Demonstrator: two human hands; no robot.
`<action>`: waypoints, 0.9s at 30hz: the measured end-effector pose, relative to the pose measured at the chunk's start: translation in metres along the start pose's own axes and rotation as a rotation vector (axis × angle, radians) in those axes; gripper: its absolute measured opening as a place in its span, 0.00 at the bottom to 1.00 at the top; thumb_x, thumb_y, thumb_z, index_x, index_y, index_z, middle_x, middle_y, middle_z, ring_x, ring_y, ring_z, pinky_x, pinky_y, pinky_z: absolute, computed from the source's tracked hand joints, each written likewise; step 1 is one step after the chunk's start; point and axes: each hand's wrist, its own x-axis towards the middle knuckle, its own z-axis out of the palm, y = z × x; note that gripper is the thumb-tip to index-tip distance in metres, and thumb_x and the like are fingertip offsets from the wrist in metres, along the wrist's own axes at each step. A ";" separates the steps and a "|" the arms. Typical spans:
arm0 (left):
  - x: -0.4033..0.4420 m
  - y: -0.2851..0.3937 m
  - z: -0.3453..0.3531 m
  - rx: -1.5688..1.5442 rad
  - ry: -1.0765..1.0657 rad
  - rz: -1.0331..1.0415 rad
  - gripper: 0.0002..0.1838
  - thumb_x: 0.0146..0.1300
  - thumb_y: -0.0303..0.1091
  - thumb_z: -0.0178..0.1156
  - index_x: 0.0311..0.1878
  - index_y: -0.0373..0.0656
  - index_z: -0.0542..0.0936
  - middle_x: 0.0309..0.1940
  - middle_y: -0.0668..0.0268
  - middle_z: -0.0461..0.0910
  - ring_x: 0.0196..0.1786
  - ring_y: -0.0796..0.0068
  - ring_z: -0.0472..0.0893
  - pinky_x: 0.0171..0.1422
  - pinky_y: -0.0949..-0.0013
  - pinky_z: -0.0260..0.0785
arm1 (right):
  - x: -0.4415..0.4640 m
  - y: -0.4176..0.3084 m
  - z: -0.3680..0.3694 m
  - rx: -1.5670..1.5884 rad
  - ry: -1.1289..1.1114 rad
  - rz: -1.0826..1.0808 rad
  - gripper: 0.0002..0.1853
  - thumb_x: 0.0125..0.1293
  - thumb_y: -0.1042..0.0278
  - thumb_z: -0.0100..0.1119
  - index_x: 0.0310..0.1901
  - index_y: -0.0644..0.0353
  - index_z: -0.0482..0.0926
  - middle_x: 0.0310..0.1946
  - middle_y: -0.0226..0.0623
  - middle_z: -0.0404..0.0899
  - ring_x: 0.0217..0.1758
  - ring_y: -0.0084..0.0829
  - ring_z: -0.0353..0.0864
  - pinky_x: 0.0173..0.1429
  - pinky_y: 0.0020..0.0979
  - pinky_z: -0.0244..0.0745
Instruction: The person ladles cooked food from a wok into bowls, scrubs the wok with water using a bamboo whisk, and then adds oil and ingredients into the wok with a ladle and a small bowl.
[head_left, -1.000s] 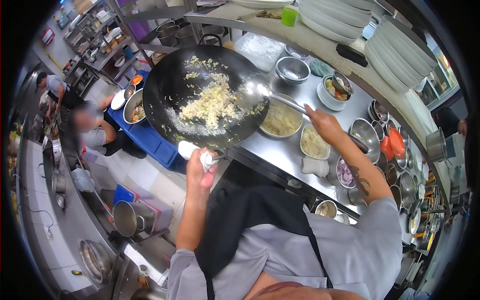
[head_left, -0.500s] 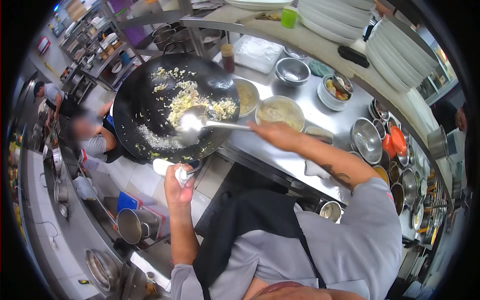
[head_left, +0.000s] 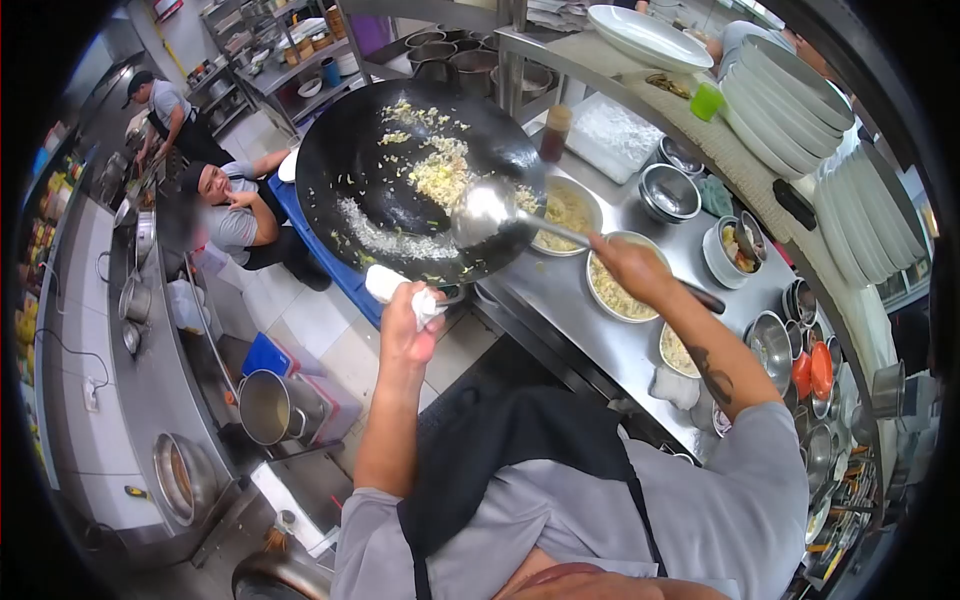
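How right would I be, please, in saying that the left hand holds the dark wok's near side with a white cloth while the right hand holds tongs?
The tongs are wrong: the head view shows the right hand holding a metal ladle. The left hand does hold the dark wok's near side with a white cloth.

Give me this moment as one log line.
left hand: grips white cloth at near edge of wok; right hand: holds ladle, head over wok; food: scattered in wok

Open room lies between the forearms (head_left: 388, 425), with the ladle (head_left: 552, 228) barring the way beyond.
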 end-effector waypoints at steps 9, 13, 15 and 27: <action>0.023 -0.001 0.023 -0.012 -0.022 0.017 0.04 0.63 0.31 0.54 0.37 0.42 0.74 0.25 0.62 0.78 0.26 0.73 0.77 0.19 0.73 0.58 | 0.019 -0.022 0.026 0.268 0.078 0.111 0.25 0.69 0.70 0.51 0.68 0.55 0.67 0.41 0.55 0.79 0.43 0.52 0.81 0.49 0.47 0.75; 0.036 -0.003 0.020 0.009 0.001 0.022 0.05 0.62 0.32 0.54 0.39 0.42 0.73 0.24 0.63 0.77 0.26 0.73 0.77 0.18 0.73 0.58 | -0.006 0.026 -0.032 -0.245 -0.008 0.045 0.25 0.69 0.70 0.50 0.67 0.55 0.66 0.33 0.50 0.76 0.34 0.49 0.81 0.39 0.46 0.76; 0.038 -0.005 0.025 0.029 0.016 0.024 0.05 0.62 0.32 0.55 0.39 0.42 0.73 0.25 0.63 0.77 0.27 0.73 0.78 0.18 0.73 0.58 | 0.023 0.033 -0.021 -0.254 0.130 -0.009 0.26 0.67 0.71 0.51 0.68 0.54 0.65 0.31 0.47 0.75 0.31 0.48 0.80 0.35 0.46 0.75; 0.081 -0.020 0.038 0.078 0.068 0.131 0.08 0.59 0.32 0.56 0.40 0.42 0.73 0.27 0.63 0.78 0.28 0.73 0.79 0.19 0.72 0.57 | -0.035 0.055 -0.026 -0.360 0.144 0.087 0.32 0.63 0.74 0.53 0.70 0.56 0.62 0.33 0.44 0.74 0.29 0.45 0.80 0.31 0.44 0.76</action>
